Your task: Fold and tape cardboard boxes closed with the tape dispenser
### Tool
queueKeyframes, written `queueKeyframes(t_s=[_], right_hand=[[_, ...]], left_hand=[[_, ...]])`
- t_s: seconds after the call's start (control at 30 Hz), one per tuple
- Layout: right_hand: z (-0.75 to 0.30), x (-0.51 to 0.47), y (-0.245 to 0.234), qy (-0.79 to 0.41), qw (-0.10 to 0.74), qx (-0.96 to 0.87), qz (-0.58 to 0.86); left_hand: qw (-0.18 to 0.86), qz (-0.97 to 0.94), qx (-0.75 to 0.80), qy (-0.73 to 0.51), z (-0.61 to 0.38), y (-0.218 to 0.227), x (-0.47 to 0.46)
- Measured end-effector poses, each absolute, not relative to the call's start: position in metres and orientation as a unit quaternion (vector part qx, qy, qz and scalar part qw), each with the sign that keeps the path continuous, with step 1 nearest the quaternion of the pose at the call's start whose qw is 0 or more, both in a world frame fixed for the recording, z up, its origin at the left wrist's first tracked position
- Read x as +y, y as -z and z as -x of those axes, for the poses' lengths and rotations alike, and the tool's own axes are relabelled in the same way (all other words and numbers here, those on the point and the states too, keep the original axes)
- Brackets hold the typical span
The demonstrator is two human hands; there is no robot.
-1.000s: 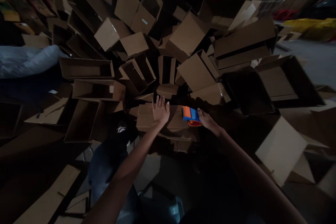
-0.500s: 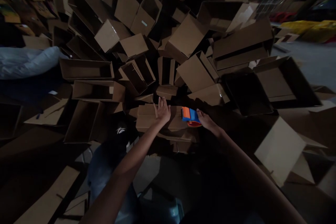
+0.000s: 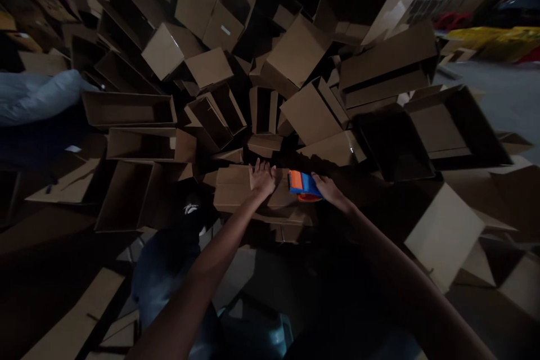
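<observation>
A closed cardboard box (image 3: 236, 191) lies in front of me among a heap of open boxes. My left hand (image 3: 261, 177) rests flat on its top, fingers stretched out and spread. My right hand (image 3: 327, 190) grips an orange and blue tape dispenser (image 3: 302, 184), which sits on the right part of the box top, just right of my left hand.
Several open brown cardboard boxes (image 3: 130, 109) are piled in a fan ahead and to both sides. A pale plastic bag (image 3: 37, 95) lies at the left. Flat cardboard sheets (image 3: 442, 236) lie at the right and lower left. My dark shoe (image 3: 192, 211) shows beside the box.
The tape dispenser and my right hand have slid a little to the left, closer to my left hand. The view has shifted slightly; my left hand stays on the box.
</observation>
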State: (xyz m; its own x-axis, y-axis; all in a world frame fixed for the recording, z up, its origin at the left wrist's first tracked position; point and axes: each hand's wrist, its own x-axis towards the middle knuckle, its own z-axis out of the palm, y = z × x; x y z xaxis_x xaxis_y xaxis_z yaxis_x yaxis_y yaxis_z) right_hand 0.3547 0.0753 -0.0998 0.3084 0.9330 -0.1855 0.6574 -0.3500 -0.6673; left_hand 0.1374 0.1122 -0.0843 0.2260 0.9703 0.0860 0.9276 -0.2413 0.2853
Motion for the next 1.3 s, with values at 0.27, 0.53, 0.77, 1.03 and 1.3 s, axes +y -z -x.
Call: queueKeyframes(t_s=[0.27, 0.53, 0.77, 1.03, 1.3], right_hand=[[-0.331, 0.072, 0.101, -0.264, 0.222, -0.514, 0.785], [-0.322, 0.067, 0.101, -0.249, 0.224, -0.552, 0.763], [-0.332, 0.075, 0.104, -0.248, 0.239, -0.579, 0.739], [-0.348, 0.088, 0.09, -0.24, 0.237, -0.631, 0.699], [-0.367, 0.09, 0.071, -0.204, 0.227, -0.695, 0.651]], left_hand=[[0.089, -0.793, 0.592, -0.114, -0.118, 0.084, 0.111], [0.093, -0.775, 0.611, -0.134, -0.11, 0.082, 0.107], [0.085, -0.763, 0.621, -0.156, -0.129, 0.082, 0.115], [0.08, -0.771, 0.614, -0.151, -0.127, 0.093, 0.115], [0.105, -0.769, 0.614, -0.14, -0.131, 0.088, 0.115]])
